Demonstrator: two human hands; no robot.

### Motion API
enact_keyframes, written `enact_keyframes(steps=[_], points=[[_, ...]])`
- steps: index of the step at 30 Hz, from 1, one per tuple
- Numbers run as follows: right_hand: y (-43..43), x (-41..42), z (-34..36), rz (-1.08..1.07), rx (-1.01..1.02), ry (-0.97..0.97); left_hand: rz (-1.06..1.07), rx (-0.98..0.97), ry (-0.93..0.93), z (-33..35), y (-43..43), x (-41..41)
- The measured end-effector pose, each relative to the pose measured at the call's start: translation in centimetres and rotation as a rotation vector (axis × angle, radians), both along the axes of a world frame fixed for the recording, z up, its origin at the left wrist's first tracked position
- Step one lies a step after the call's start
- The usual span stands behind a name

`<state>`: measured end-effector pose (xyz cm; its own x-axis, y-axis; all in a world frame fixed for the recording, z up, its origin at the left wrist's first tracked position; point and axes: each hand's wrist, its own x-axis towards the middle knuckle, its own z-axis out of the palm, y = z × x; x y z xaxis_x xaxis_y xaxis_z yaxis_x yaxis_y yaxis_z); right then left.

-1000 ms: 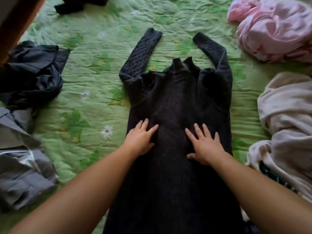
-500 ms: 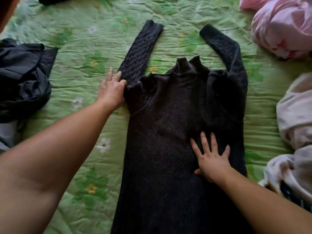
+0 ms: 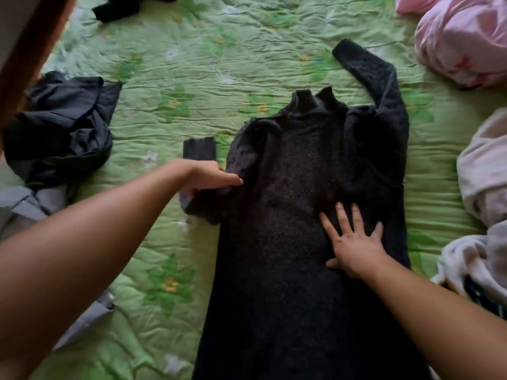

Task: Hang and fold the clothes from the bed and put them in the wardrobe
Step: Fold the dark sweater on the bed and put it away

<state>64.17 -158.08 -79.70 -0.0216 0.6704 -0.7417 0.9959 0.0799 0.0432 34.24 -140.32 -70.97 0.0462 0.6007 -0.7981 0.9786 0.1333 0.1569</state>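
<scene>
head-worn view, close, down onto bed point(image 3: 192, 64)

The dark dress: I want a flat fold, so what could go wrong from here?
The left sleeve is bunched and doubled under the left hand, its cuff sticking out sideways; folded in like that, it may leave a lump. The right sleeve lies stretched upward, not yet folded, so the fold may end lopsided.
</scene>
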Motion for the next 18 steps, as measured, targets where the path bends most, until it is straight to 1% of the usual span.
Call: enact_keyframes(steps=[1,2,3,4,5,6,7,8,9,10,11,12,13,14,15,16,18], points=[[0.0,0.0,0.2,0.001,0.008,-0.001,0.139,-0.031,-0.115,-0.2,-1.0,-0.4],[-0.1,0.0,0.4,0.0,0.019,0.0,0.244,-0.017,-0.216,-0.5,-2.0,-1.1],[-0.3,0.0,0.5,0.001,0.033,0.001,0.306,0.023,-0.295,-0.8,-3.1,-1.9],[-0.4,-0.1,0.7,0.003,0.051,0.002,0.308,0.068,-0.344,-1.1,-4.3,-2.7],[-0.6,-0.2,0.9,0.005,0.069,0.002,0.238,0.111,-0.357,-1.7,-5.3,-3.6],[-0.9,-0.4,1.2,0.002,0.084,0.001,0.109,0.14,-0.329,-2.3,-6.3,-4.6],[-1.2,-0.7,1.4,-0.009,0.099,-0.004,-0.06,0.14,-0.227,-3.0,-7.2,-5.6],[-1.5,-1.2,1.5,-0.028,0.115,-0.01,-0.244,0.153,-0.072,-3.3,-8.1,-6.2],[-1.9,-1.7,1.7,-0.046,0.143,-0.01,-0.408,0.213,0.062,-3.7,-8.9,-6.5],[-2.3,-2.5,1.9,-0.061,0.202,0.007,-0.546,0.279,0.146,-3.6,-9.8,-6.4],[-2.7,-3.4,2.2,-0.081,0.295,0.057,-0.636,0.338,0.184,-3.4,-10.5,-6.0],[-3.1,-4.4,2.3,-0.106,0.41,0.147,-0.685,0.389,0.194,-2.9,-11.0,-5.2],[-3.3,-5.5,2.7,-0.148,0.519,0.272,-0.693,0.403,0.197,-2.7,-11.1,-4.5],[-3.5,-7.0,3.1,-0.222,0.56,0.413,-0.659,0.393,0.192,-2.3,-11.4,-3.6],[-3.6,-8.5,3.6,-0.344,0.534,0.565,-0.577,0.361,0.162,-2.4,-11.7,-2.8],[-3.7,-10.0,4.1,-0.506,0.44,0.704,-0.47,0.297,0.101,-2.4,-12.1,-1.9],[-3.7,-12.8,5.0,-0.87,0.204,0.921,-0.171,0.127,-0.107,-2.4,-13.8,-0.3]])
